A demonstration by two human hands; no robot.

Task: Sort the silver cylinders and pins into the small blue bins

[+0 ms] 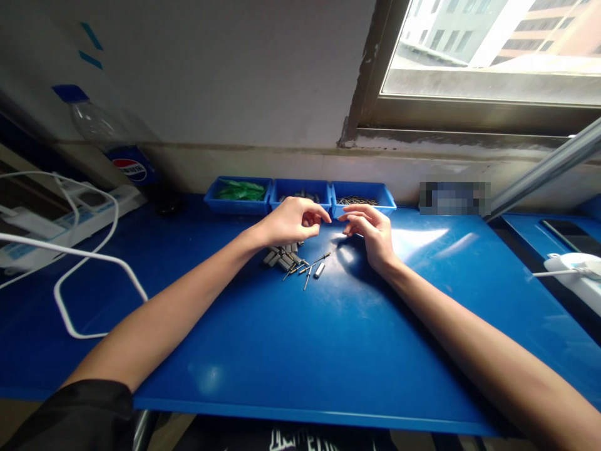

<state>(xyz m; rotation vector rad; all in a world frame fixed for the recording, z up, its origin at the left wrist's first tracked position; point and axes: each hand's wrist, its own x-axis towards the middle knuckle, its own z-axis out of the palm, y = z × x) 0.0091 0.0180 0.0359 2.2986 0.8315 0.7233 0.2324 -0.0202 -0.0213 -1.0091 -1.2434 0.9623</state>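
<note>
My left hand point(297, 220) hovers over a small pile of grey metal cylinders point(282, 258), its index finger and thumb apart and its other fingers curled. Nothing shows in it. Facing it is my right hand point(373, 230), with loosely bent fingers apart and nothing visible in them; the two sets of fingertips are close but not touching. Thin metal pins point(308, 277) with brass-coloured parts lie at the near side of the pile. One short cylinder point(319, 270) rests slightly apart on the blue table point(263, 338). My left hand hides part of the pile.
Three blue bins line the wall: one with green pieces point(240, 190), a middle bin point(280, 185) with grey parts, and one with thin pins point(357, 201). A Pepsi bottle point(134, 166) and white cables point(66, 313) are at left. A phone point(570, 235) lies at right.
</note>
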